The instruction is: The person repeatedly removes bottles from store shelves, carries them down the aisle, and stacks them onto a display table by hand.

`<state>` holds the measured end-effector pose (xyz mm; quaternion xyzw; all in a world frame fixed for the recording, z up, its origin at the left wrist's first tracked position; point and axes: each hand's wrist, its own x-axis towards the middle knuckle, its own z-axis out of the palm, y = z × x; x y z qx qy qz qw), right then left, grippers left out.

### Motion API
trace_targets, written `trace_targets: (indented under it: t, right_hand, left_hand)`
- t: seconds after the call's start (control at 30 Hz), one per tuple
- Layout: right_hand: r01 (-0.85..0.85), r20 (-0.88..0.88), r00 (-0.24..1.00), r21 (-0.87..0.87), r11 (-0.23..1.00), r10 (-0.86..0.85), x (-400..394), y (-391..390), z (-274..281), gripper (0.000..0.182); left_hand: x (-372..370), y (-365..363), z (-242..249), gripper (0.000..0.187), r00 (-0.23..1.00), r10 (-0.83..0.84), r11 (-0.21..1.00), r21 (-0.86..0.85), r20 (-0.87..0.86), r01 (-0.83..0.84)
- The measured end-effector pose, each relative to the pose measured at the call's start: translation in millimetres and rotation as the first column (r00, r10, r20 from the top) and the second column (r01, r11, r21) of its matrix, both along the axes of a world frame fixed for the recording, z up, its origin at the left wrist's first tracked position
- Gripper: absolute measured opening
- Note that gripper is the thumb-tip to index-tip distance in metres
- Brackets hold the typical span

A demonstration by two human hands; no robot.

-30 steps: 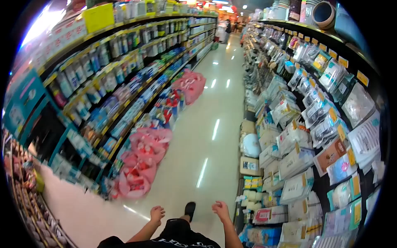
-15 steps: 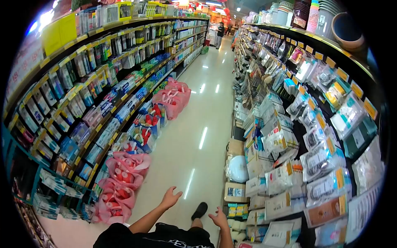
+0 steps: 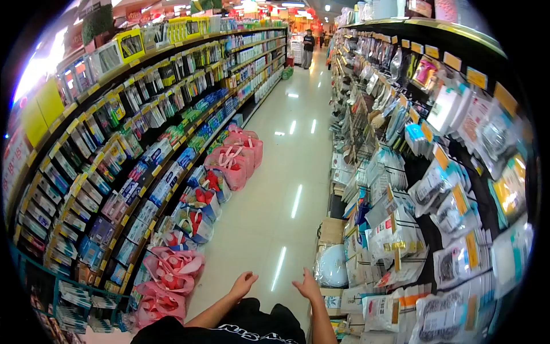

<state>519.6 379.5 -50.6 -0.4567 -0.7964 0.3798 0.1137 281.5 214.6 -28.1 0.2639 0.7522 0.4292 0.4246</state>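
Low in the middle of the view, my left hand (image 3: 244,285) hovers over the pale floor with nothing in it, its fingers slightly bent and apart. My right hand (image 3: 308,285) is raised to the right of it, also holding nothing, with thumb and fingers spread. The right hand is nearest to a round white item in clear wrap (image 3: 331,265) at the foot of the right shelf, without touching it. Pink bags (image 3: 163,301) with red items stand on the floor to the left of my left hand.
Long shelves of boxed goods (image 3: 166,137) line the left side. Hanging packets (image 3: 395,235) project from the right rack. More pink bags (image 3: 232,163) stand along the left shelf's base. A person in dark clothing (image 3: 308,49) stands far down the aisle (image 3: 263,212).
The view has shifted along the aisle and tilted up slightly. Both hands have risen and come closer together, and the dark shoe seen between them is out of sight.
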Motion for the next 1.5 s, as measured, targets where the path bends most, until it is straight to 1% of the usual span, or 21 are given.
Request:
trace_targets:
  t: [0.1,0.2,0.33,0.4,0.47,0.57,0.6,0.67,0.73,0.77,0.83,0.87,0.9,1.07,1.1,1.13,1.2,1.27,1.37,1.47,1.5]
  right_hand:
    - [0.037,-0.160,0.985,-0.146,0.989,-0.061,-33,53,42,0.082]
    - [0.042,-0.246,0.964,-0.243,0.969,-0.103,-63,98,49,0.082]
    - [0.034,-0.096,0.994,-0.246,0.969,-0.059,-106,156,26,0.085]
    - [0.003,0.005,1.000,-0.233,0.972,-0.002,-124,180,5,0.088]
    - [-0.101,0.079,0.990,-0.179,0.979,0.117,-143,205,-11,0.092]
    - [-0.235,0.221,0.927,-0.286,0.929,0.303,-179,250,7,0.098]
    - [-0.234,0.219,0.923,-0.330,0.914,0.315,-191,268,10,0.097]
    - [-0.182,0.259,0.933,-0.260,0.948,0.250,-215,302,27,0.095]
    - [-0.133,0.279,0.944,-0.168,0.977,0.177,-237,333,36,0.091]
    - [-0.097,0.233,0.962,-0.180,0.979,0.139,-245,346,41,0.091]
    - [-0.036,0.138,0.988,-0.203,0.978,0.065,-264,377,41,0.091]
    - [-0.028,0.125,0.991,-0.209,0.977,0.055,-271,394,32,0.092]
    - [-0.045,0.140,0.987,-0.202,0.978,0.075,-276,413,23,0.092]
    - [-0.112,0.229,0.961,-0.184,0.977,0.153,-315,519,21,0.092]
    - [-0.120,0.247,0.955,-0.182,0.976,0.164,-321,544,22,0.092]
    - [-0.123,0.245,0.958,-0.127,0.984,0.151,-326,567,15,0.093]
    - [-0.105,0.268,0.952,-0.182,0.978,0.152,-330,618,10,0.094]
    - [-0.116,0.240,0.957,-0.205,0.972,0.165,-342,670,19,0.093]
    - [-0.123,0.202,0.966,-0.196,0.973,0.162,-357,745,17,0.091]
    - [-0.157,0.228,0.956,-0.135,0.978,0.185,-382,818,25,0.089]
    - [-0.150,0.181,0.969,-0.101,0.984,0.166,-389,837,28,0.086]
  left_hand:
    - [-19,45,9,0.064,0.992,0.106,0.994,0.022,0.075,-0.108]
    - [-46,85,11,0.061,0.968,0.192,0.979,0.045,0.163,-0.201]
    - [-102,141,-18,0.060,0.936,0.256,0.964,0.012,0.241,-0.266]
    - [-133,165,-41,0.060,0.940,0.235,0.971,-0.024,0.247,-0.237]
    - [-169,202,-58,0.063,0.954,0.195,0.981,-0.057,0.227,-0.187]
    - [-209,260,-48,0.063,0.964,0.142,0.990,-0.060,0.225,-0.131]
    - [-220,276,-48,0.063,0.971,0.108,0.994,-0.032,0.214,-0.103]
    - [-246,323,-41,0.063,0.984,0.036,0.999,0.025,0.177,-0.041]
    - [-270,369,-35,0.063,0.996,-0.024,0.998,0.055,0.080,0.019]
    - [-278,388,-28,0.063,0.998,-0.050,0.996,0.070,0.032,0.047]
    - [-295,427,-21,0.062,0.996,-0.053,0.993,0.110,0.073,0.044]
    - [-303,448,-14,0.061,0.995,-0.050,0.990,0.137,0.087,0.038]
    - [-309,467,-11,0.061,0.997,-0.032,0.988,0.153,0.077,0.020]
    - [-326,560,8,0.060,0.999,0.034,0.981,0.194,-0.030,-0.027]
    - [-329,583,2,0.060,0.999,0.039,0.980,0.195,0.003,-0.038]
    - [-330,601,-4,0.060,0.998,0.041,0.981,0.189,0.038,-0.047]
    - [-327,644,-9,0.060,0.994,0.059,0.986,0.149,0.094,-0.072]
    - [-328,682,7,0.060,0.988,0.091,0.992,0.078,0.126,-0.101]
    - [-340,740,7,0.056,0.994,0.096,0.990,0.095,0.055,-0.100]
    - [-360,788,0,0.055,0.977,0.193,0.978,0.068,0.087,-0.199]
    - [-364,799,0,0.054,0.974,0.209,0.974,0.067,0.086,-0.215]
